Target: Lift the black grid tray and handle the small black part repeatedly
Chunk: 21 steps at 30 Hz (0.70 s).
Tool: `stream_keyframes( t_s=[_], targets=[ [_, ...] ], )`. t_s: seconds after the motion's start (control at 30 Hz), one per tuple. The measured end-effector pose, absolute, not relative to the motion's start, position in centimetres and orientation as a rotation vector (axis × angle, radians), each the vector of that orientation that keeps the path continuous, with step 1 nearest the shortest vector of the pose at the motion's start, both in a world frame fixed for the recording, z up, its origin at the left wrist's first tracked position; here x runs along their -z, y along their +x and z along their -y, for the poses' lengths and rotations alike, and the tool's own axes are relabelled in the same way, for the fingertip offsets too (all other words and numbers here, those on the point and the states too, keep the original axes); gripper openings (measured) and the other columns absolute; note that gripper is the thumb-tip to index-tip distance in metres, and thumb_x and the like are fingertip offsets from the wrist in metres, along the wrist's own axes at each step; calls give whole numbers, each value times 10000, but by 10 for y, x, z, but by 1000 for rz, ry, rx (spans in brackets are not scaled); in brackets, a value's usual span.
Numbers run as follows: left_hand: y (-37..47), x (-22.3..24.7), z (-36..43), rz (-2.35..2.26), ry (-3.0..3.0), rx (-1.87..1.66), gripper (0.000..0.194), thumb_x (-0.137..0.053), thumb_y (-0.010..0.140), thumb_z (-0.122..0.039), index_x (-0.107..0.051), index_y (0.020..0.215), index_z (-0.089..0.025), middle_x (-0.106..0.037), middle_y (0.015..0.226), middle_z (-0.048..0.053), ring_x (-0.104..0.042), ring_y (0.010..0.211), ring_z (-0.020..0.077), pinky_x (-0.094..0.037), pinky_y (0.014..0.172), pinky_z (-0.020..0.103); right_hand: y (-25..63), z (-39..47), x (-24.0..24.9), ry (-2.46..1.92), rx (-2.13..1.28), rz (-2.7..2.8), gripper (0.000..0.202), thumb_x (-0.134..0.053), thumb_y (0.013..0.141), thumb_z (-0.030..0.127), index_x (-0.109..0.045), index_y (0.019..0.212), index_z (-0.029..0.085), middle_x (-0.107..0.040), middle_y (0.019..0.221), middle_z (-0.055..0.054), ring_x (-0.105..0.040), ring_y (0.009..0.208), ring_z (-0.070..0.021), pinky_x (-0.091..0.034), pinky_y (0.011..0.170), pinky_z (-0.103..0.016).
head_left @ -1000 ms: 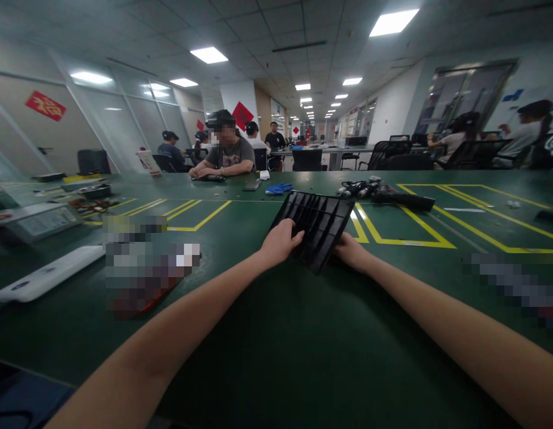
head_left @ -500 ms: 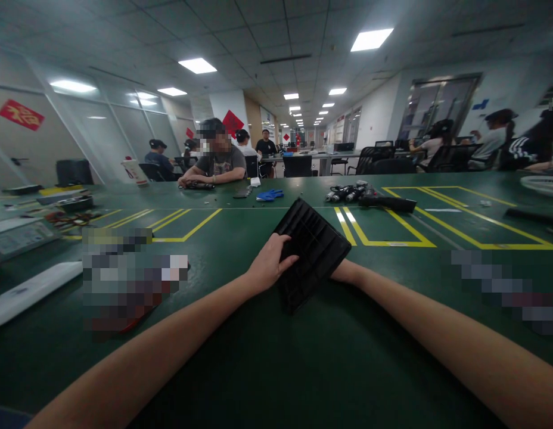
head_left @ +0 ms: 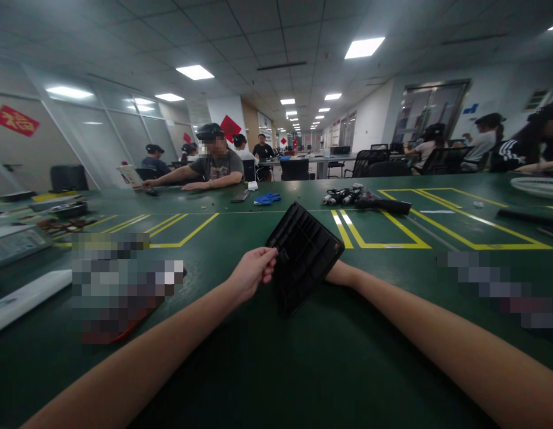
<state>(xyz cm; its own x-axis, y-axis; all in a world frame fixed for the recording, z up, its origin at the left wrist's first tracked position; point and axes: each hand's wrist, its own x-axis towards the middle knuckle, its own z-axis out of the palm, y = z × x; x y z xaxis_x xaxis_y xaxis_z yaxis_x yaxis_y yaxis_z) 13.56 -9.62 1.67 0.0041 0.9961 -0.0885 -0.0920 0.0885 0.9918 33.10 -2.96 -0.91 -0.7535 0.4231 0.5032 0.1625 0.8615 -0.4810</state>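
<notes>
A black ribbed plastic panel [head_left: 307, 253], squarish and tilted, is held up above the green table in front of me. My right hand [head_left: 340, 273] supports it from behind on the right; most of that hand's fingers are hidden by the panel. At the panel's left side, my left hand [head_left: 254, 273] is closed in a pinch, thumb against curled fingers. Its fingertips meet just in front of the dark ribs, and whatever they pinch is too dark and small to make out.
On the green table [head_left: 241, 381] lie a blue glove [head_left: 267, 199], black cylindrical parts with cables [head_left: 345, 195] and a long white object [head_left: 28, 298]. Yellow tape [head_left: 395, 245] marks rectangles. A person in a dark shirt [head_left: 220, 165] sits across the table; blurred patches cover items left and right.
My left hand has shifted left and down, from spread on the panel's face to a closed pinch at its side. The person opposite has stretched an arm toward the left.
</notes>
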Motion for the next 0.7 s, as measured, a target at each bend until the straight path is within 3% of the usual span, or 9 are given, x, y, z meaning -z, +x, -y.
stream_keyframes(
  t_s=[0.17, 0.43, 0.6, 0.7],
  targets=[
    [136, -17, 91, -1011, 1051, -1081, 87, -542, 777, -151, -492, 848, -155, -478, 609, -48, -358, 395, 19, -226, 337, 117, 330, 32, 7, -449, -620, 2408, 312, -411, 865, 330, -632, 1053, 215, -604, 1165, -56, -504, 1140, -231, -364, 1022, -435],
    [133, -8, 83, -1133, 1228, -1017, 192, -558, 766, -307, -435, 871, -204, -401, 519, -93, -257, 343, 32, -136, 325, 135, 330, 25, 16, -513, -633, 2400, 268, -455, 833, 257, -649, 1007, 194, -632, 1097, -65, -522, 1097, -235, -364, 1010, -451],
    [134, -4, 80, -1441, 1771, -1128, 152, -503, 786, -337, -486, 775, -186, -438, 563, -59, -395, 468, 82, -297, 447, 201, 329, 21, 21, -527, -649, 2377, 260, -467, 822, 255, -651, 992, 185, -623, 1113, -78, -533, 1071, -238, -380, 993, -457],
    [135, -4, 78, -1678, 2056, -1064, 285, -420, 835, -381, -464, 636, -183, -465, 582, -22, -451, 562, 129, -308, 521, 249, 330, 21, 21, -524, -637, 2380, 262, -469, 821, 249, -645, 1005, 189, -621, 1118, -68, -513, 1105, -237, -349, 1019, -459]
  ],
)
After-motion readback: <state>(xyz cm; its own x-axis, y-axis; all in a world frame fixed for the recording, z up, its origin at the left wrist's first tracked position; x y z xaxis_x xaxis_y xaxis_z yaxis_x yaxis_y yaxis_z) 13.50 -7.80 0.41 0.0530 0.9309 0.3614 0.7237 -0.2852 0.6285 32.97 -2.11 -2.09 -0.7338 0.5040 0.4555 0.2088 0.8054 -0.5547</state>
